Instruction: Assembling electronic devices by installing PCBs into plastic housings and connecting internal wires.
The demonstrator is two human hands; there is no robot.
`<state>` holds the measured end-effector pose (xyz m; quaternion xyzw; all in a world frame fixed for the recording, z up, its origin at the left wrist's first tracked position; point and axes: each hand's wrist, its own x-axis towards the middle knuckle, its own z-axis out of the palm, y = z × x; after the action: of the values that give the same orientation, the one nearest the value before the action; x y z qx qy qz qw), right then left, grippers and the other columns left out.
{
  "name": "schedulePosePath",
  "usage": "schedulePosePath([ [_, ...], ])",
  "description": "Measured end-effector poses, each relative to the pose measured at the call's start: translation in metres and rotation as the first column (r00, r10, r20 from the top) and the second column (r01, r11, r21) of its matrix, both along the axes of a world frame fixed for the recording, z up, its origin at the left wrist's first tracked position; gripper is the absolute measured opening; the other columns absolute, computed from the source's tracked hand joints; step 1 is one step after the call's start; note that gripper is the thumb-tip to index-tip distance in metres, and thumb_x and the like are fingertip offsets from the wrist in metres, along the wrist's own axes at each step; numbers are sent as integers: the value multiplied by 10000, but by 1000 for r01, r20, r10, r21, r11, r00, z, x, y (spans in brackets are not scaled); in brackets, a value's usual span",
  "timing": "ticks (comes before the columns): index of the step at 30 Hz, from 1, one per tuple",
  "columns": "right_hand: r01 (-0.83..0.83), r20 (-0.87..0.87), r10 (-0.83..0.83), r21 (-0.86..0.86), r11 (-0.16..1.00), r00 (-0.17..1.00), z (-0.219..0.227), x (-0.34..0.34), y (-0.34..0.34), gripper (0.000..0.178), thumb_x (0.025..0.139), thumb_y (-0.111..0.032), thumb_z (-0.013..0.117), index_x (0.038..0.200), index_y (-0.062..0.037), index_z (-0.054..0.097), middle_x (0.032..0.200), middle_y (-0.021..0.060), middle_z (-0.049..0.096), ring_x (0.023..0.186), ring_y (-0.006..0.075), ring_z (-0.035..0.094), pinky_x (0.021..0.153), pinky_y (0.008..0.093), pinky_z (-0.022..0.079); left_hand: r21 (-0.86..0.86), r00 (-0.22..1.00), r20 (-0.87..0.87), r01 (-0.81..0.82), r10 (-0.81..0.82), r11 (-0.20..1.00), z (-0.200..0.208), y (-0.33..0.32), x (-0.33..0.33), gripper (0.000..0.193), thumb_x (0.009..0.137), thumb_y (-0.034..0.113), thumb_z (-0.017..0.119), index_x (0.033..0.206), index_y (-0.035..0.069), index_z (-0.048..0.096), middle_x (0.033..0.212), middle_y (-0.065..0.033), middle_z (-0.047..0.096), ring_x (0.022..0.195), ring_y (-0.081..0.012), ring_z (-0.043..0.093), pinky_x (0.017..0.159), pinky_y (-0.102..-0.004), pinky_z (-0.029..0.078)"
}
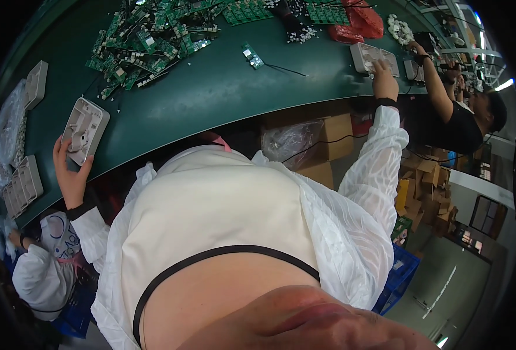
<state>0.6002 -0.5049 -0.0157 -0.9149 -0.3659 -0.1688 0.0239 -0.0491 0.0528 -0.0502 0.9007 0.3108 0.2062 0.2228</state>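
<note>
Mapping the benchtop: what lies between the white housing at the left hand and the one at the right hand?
In the head view, a lone green circuit board, its black wire trailing rightward; a heap of boards lies to its left.

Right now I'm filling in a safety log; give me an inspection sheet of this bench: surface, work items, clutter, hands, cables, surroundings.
Surface: green bench, partly covered with parts
Work items: left housing and right housing, both pale, open-topped
Clutter: heaped circuit boards, red plastic bag
Hands: left hand holds left housing; right hand at right housing, grip unclear
Cables: thin black wire running from a lone circuit board
Surroundings: cardboard boxes and a co-worker at right; second co-worker at left
</note>
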Motion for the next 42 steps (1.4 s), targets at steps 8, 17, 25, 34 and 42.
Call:
schedulePosePath([
  [8, -327, -348, 385, 215, 920, 855, 22, -144, 145, 279, 868, -146, 777, 1134, -70, 741, 988, 124, 725, 810, 269, 699, 688, 344, 541, -261, 889, 379, 371, -259, 891, 38, -74, 80, 715, 669, 242, 867, 1315, 74, 611, 1482, -177, 435, 1368, -337, 483, 1116, -427, 421],
  [17, -20, -952, 26, 21, 1000, 305, 4, -140, 163, 160, 948, -106, 724, 1085, -24, 738, 982, 69, 732, 839, 173, 707, 684, 308, 562, -190, 813, 331, 555, -479, 810, 23, -134, 192, 679, 618, 148, 875, 1256, 91, 651, 1453, -181, 425, 1314, -376, 510, 1087, -425, 450],
  [25, 829, -357, 868, 318, 460, -344, -38, -217, 179, 99, 982, 3, 653, 1074, -16, 684, 1068, 102, 704, 946, 200, 708, 758, 295, 594, -212, 839, 315, 519, -445, 828, 8, -143, 206, 772, 631, 172, 899, 1336, 92, 595, 1500, -195, 380, 1359, -404, 481, 1110, -439, 450],
  [34, 199, -478, 657, 868, 455, 584, -31, -294, 223, 123, 880, 96, 708, 964, 19, 755, 1034, 122, 753, 954, 216, 719, 827, 285, 567, -184, 867, 290, 466, -406, 865, 8, -147, 210, 1111, 604, 314, 972, 1492, 19, 372, 1590, -226, 307, 1417, -427, 431, 1146, -451, 430],
  [42, -233, -285, 671, 787, 572, 684, -32, -307, 236, 195, 789, 98, 735, 936, -21, 783, 948, 76, 780, 897, 218, 726, 810, 305, 552, -145, 844, 291, 504, -450, 851, 10, -148, 207, 1116, 602, 327, 979, 1494, 36, 376, 1584, -208, 338, 1421, -407, 434, 1141, -436, 435],
])
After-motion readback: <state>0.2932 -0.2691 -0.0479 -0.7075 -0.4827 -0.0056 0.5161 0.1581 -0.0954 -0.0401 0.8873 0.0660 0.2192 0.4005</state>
